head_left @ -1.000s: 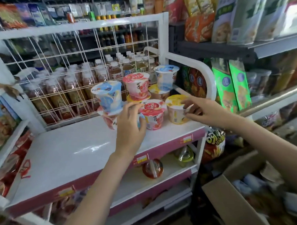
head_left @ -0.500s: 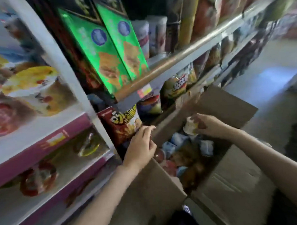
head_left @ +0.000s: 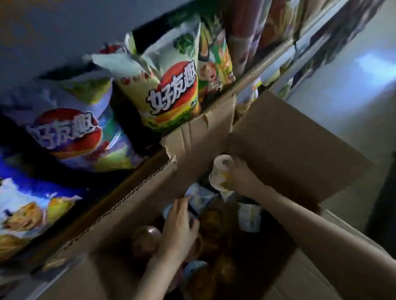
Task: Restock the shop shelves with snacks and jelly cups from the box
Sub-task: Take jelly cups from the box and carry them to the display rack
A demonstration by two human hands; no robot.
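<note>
While both arms reach into the open cardboard box (head_left: 282, 151), my right hand (head_left: 243, 179) grips a pale jelly cup (head_left: 220, 176) near the far flap. My left hand (head_left: 177, 229) lies on the loose cups inside, fingers around a bluish cup (head_left: 198, 199). Snack bags (head_left: 168, 88) fill the shelf beside the box.

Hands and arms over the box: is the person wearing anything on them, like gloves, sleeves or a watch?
Nothing shows. The left hand and right hand are gloveless, and both forearms are bare up to the picture's edge. No sleeve, watch, ring or bracelet is visible, though the dim, blurred picture could hide small items.
</note>
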